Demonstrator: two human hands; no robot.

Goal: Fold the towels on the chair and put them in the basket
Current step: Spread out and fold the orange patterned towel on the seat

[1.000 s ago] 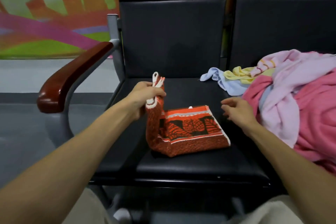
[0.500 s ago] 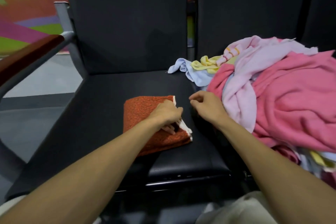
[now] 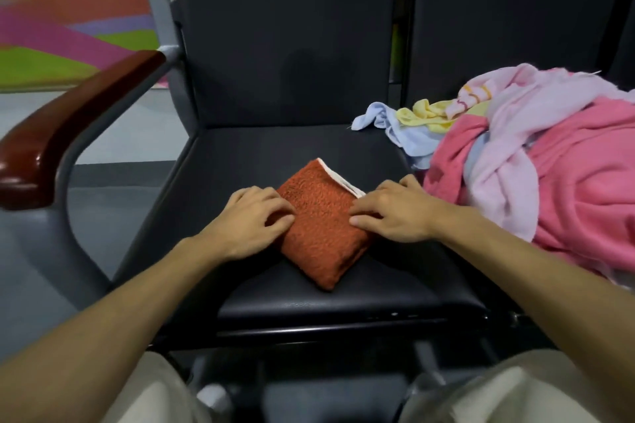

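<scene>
Chair seat (image 3: 343, 288), black: reference. Heap of unfolded towels (image 3: 549, 182) lies past its right edge, corners spilling onto it. Orange towel (image 3: 319, 227), folded to a small square, sits mid-seat. Left hand (image 3: 254, 220) and right hand (image 3: 391, 213) rest flat on its opposite sides, fingers loosely extended, gripping nothing.

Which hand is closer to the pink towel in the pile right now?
Right. The right hand rests on the right edge of the orange towel, close beside the pink towel; the left hand rests on its left edge, farther away.
</scene>
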